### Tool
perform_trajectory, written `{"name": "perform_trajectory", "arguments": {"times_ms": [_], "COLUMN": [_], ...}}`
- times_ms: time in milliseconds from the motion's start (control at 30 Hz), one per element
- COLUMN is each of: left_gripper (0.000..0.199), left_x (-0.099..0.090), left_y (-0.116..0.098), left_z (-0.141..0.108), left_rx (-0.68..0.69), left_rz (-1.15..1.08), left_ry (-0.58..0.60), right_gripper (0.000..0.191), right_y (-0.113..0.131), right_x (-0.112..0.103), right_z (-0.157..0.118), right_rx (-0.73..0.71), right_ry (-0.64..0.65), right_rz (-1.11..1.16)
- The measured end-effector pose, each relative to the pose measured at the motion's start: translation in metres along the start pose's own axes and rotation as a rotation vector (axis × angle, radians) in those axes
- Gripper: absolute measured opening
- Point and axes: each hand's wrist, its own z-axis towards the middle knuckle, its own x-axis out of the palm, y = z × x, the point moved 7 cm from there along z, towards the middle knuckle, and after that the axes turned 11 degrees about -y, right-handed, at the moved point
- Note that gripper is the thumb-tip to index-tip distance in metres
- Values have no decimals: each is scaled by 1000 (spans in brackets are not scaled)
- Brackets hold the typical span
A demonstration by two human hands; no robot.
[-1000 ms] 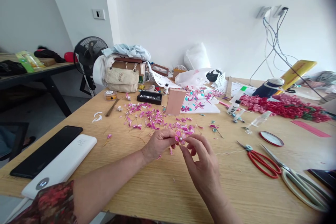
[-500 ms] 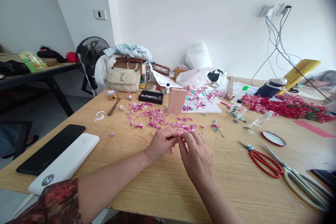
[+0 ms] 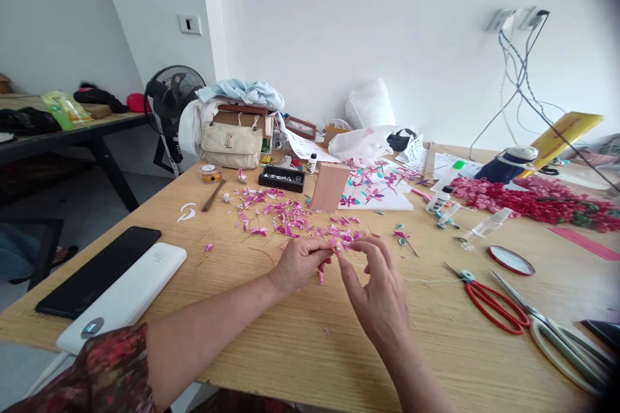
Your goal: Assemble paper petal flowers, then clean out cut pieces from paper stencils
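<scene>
My left hand [image 3: 301,266] is closed in a pinch on a small pink petal piece, just in front of the scattered pink petals [image 3: 285,213]. Close on its right, my right hand [image 3: 380,281] has thumb and forefinger apart, their tips beside the piece, with nothing visible between them. Behind the petals a wooden block [image 3: 330,187] stands upright. Beside it, pink and teal flowers [image 3: 372,195] lie on a white board. To the right are small green-centred pieces [image 3: 402,240] on thin stems.
Red-handled scissors [image 3: 494,303] and large pale-handled scissors [image 3: 557,342] lie at the right, near a round lid [image 3: 511,260]. A white power bank [image 3: 123,293] and black phone [image 3: 99,271] lie left. Behind are a black tray [image 3: 281,179], a glue bottle [image 3: 438,200] and red flower bunches [image 3: 542,202].
My right hand has opened its thumb and forefinger and moved slightly right, away from my left fingertips. My left hand keeps its pinch. The whole view has shifted slightly.
</scene>
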Motion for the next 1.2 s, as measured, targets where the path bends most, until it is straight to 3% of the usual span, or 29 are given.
{"name": "perform_trajectory", "arguments": {"times_ms": [167,233,333,433,533,633,733,833,900,1067,1200], "left_gripper": [15,15,15,16,20,21,18,17,15,15,15], "left_x": [-2,-3,-4,0,10,21,16,5,0,-4,2], "left_y": [0,-1,-1,-6,-14,-22,-25,-16,-11,-3,-10], "left_z": [3,3,4,3,-4,-14,-12,-3,1,5,3], "left_rx": [-88,-76,-19,162,372,483,367,139,60,16,223], "left_rz": [23,73,201,370,498,462,275,128,92,157,342], "left_ry": [-55,-64,-48,-2,118,269,235,85,5,-90,3], "right_gripper": [19,21,25,20,19,20,27,27,26,23,20], "right_y": [-28,-24,-4,15,22,6,-24,-44,-46,-19,11], "right_x": [20,21,13,11,13,16,19,24,28,29,22], "right_z": [-19,-25,-27,-22,-3,23,34,17,-2,-29,-16], "right_rx": [251,182,-53,-257,-383,-307,-100,55,85,-128,-367], "right_ry": [329,390,417,526,634,657,584,528,532,657,752], "right_rz": [168,95,-155,-358,-336,-178,6,125,115,-190,-330]}}
